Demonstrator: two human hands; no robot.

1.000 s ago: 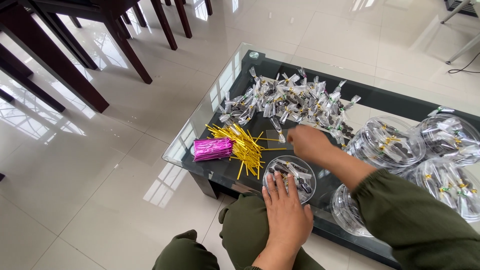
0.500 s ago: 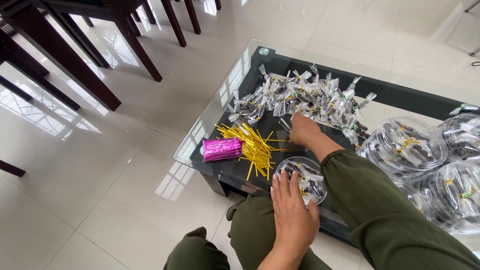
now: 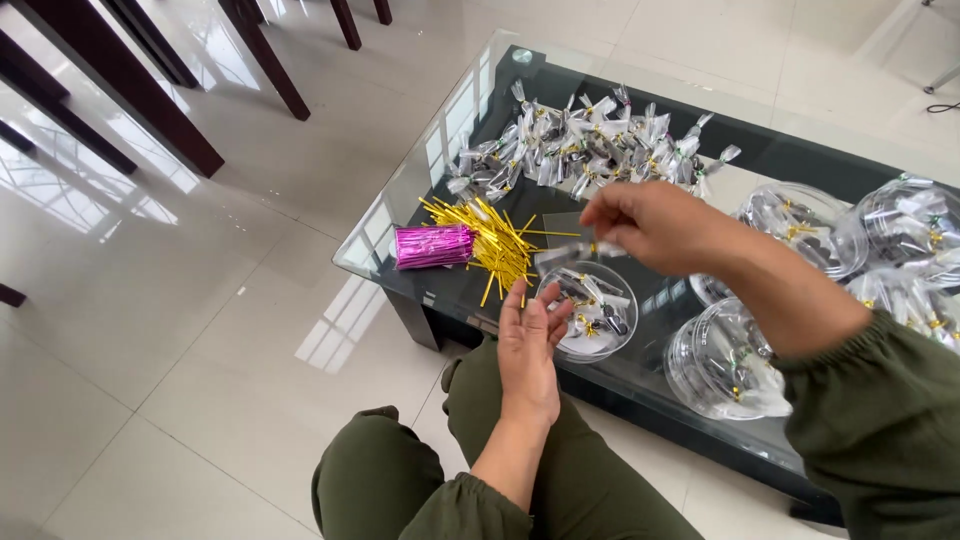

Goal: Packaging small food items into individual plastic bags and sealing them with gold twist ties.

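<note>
My right hand hovers above a round clear container and pinches one small clear wrapped packet by its end. My left hand rests against the near rim of that container, fingers apart, holding nothing. The container has a few tied packets inside. A heap of similar clear packets with gold and green ties lies further back on the dark glass table. Gold twist ties and a bundle of pink twist ties lie to the left of the container.
Several more clear round containers of packets stand on the right side of the table. Dark wooden chair and table legs stand on the glossy tile floor at the upper left. My knees in olive trousers are below the table edge.
My right hand has come back from the heap with one packet and lifted over the container. My left hand has slid off the container's top to its near rim. The view shifted.
</note>
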